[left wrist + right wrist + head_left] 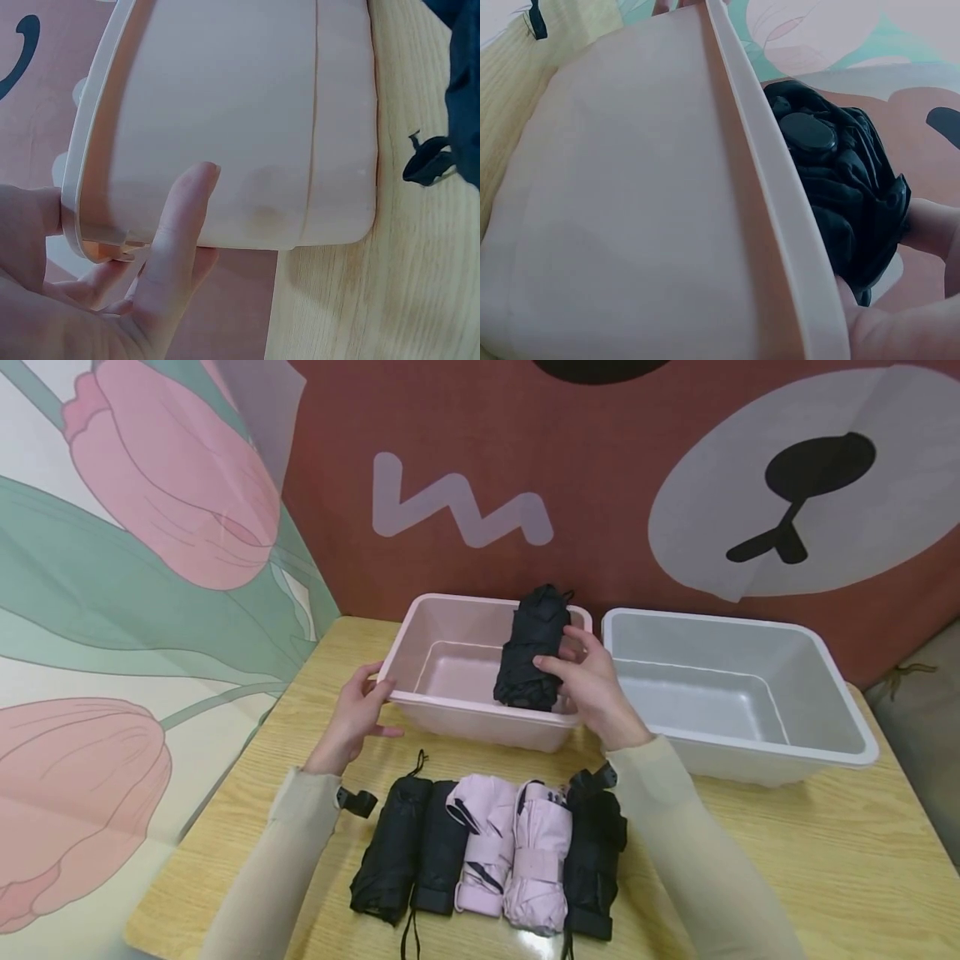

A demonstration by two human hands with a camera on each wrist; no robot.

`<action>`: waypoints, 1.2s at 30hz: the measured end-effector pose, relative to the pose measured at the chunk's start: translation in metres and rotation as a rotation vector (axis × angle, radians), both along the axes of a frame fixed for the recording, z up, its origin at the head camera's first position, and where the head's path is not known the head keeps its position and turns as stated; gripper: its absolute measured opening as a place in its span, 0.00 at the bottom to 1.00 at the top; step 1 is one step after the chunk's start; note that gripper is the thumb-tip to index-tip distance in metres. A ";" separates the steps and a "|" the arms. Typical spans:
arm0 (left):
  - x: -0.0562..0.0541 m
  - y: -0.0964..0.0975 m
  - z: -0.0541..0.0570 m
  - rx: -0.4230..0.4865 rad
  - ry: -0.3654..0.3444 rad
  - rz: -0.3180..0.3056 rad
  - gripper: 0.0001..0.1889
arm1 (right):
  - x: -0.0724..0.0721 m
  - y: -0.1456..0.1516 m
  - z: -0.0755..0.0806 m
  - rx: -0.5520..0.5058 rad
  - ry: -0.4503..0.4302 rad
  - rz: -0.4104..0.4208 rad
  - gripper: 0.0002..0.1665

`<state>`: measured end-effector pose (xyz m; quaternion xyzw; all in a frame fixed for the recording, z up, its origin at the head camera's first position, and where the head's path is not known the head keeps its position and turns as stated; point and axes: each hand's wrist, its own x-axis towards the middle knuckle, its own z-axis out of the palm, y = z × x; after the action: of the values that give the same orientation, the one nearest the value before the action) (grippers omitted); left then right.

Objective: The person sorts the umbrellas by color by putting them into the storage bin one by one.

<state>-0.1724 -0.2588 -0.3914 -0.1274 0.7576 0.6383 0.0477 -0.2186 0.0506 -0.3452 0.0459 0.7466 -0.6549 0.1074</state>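
Observation:
A black folded umbrella [531,652] stands tilted at the right end of the pink bin [480,704], its upper end above the far rim. My right hand [596,689] grips it from the right, thumb on the near side. In the right wrist view, the round end of the umbrella [810,136] shows beyond the bin's rim. At the bin's left front corner, my left hand [356,714] holds the rim. In the left wrist view, its fingers lie at the rim and its thumb [184,217] stretches along the outer wall.
In front of the bin lie several folded umbrellas side by side: black ones [392,852] at both sides and two pink ones [536,868] between. A grey-white bin [750,747] stands to the right on the wooden table [750,835]. Behind hangs a printed cloth [600,527].

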 end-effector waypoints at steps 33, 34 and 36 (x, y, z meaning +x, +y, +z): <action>0.000 0.001 -0.001 -0.011 -0.004 0.013 0.27 | 0.039 0.038 0.035 -0.113 0.334 0.076 0.14; 0.000 0.001 -0.001 -0.009 -0.002 0.013 0.27 | 0.042 0.041 0.038 -0.120 0.356 0.076 0.13; 0.000 0.001 -0.001 -0.003 0.002 0.012 0.27 | 0.048 0.046 0.043 -0.146 0.397 0.076 0.11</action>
<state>-0.1721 -0.2583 -0.3921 -0.1313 0.7579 0.6376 0.0429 -0.1702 0.0963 -0.3026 -0.1200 0.7047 -0.6991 -0.0139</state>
